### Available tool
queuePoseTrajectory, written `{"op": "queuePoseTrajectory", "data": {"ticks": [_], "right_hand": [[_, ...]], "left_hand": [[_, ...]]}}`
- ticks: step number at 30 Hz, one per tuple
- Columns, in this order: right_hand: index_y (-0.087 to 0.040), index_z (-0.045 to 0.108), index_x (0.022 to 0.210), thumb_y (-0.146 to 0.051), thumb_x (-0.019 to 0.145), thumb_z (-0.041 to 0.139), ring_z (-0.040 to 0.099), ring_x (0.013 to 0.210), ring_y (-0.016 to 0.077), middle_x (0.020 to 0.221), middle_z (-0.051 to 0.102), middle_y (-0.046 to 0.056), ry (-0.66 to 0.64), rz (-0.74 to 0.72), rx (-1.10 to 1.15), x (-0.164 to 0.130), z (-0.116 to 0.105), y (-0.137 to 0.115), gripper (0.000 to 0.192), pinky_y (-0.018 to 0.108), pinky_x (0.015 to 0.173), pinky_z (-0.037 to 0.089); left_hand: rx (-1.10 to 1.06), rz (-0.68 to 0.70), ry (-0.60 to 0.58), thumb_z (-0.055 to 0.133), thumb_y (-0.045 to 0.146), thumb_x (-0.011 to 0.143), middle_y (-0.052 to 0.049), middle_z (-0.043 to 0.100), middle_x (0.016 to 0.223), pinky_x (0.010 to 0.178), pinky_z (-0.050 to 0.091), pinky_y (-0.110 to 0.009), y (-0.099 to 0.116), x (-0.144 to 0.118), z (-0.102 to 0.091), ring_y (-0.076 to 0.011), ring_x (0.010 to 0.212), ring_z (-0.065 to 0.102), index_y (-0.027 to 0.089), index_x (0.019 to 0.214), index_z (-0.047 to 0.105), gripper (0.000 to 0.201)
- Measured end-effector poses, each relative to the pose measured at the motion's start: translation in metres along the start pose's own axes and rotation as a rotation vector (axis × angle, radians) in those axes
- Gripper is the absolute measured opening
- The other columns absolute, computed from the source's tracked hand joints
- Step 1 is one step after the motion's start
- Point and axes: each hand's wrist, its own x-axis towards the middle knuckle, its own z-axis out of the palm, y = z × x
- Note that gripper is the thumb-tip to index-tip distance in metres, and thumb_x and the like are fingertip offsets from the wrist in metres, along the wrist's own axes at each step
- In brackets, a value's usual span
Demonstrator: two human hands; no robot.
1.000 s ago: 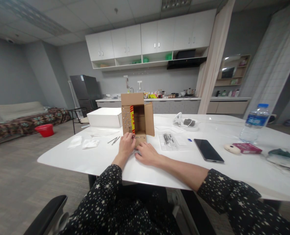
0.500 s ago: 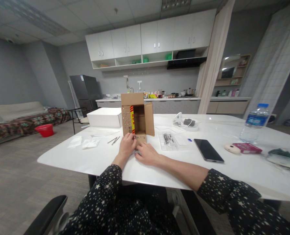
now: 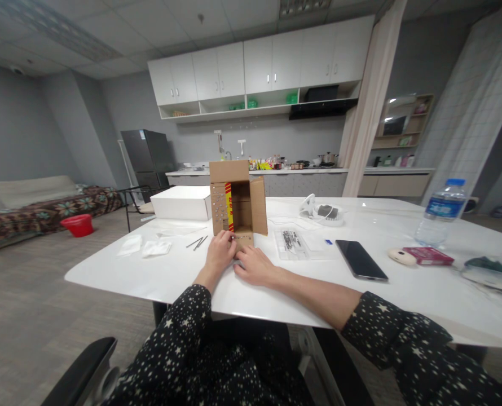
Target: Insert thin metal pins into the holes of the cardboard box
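Metal rods [image 3: 198, 243] lie near the L hand [image 3: 220, 250]; white box [image 3: 181, 202] just L of the cardboard box [image 3: 219, 208], which stands open mid-table, flaps out, directly in front. Both hands at its lower front flap [image 3: 246, 239], partly hiding it; fingers bent, can't tell if L hand or R hand [image 3: 254, 265] grips anything. Clear parts case [image 3: 291, 242] R of cardboard box, then phone [image 3: 361, 260], dark red pack [image 3: 429, 256] & water bottle [image 3: 443, 210] farther R. Table [image 3: 179, 276] glossy white. Room: wall cabs [image 3: 259, 62], fridge [image 3: 144, 152], red bucket [image 3: 78, 225] on floor [image 3: 31, 299].
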Motion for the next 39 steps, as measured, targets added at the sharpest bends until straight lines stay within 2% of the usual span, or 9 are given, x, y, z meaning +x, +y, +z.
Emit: {"op": "queuePoseTrajectory", "data": {"ticks": [27,39], "right_hand": [[-0.015,0.065,0.106,-0.031,0.092,0.048,0.054,0.1,0.0239,0.107,0.062,0.012,0.002,-0.013,0.031,0.0004,-0.0005,0.0001,0.027,0.037,0.087,0.041],[-0.015,0.065,0.108,-0.032,0.092,0.048,0.053,0.1,0.0236,0.107,0.062,0.012,-0.011,-0.005,0.026,0.0002,-0.0019,-0.0005,0.028,0.037,0.087,0.041]], "left_hand": [[-0.088,-0.058,-0.072,0.05,0.016,0.084,-0.006,0.064,0.095,0.084,0.05,-0.036,-0.0027,-0.0011,0.0014,-0.0209,0.09,0.061,0.02,0.093,0.06,0.014],[-0.07,-0.042,-0.078,0.05,0.016,0.084,-0.006,0.063,0.093,0.079,0.05,-0.034,-0.0034,-0.0018,0.0013,-0.0199,0.085,0.061,0.02,0.092,0.061,0.014]]}}
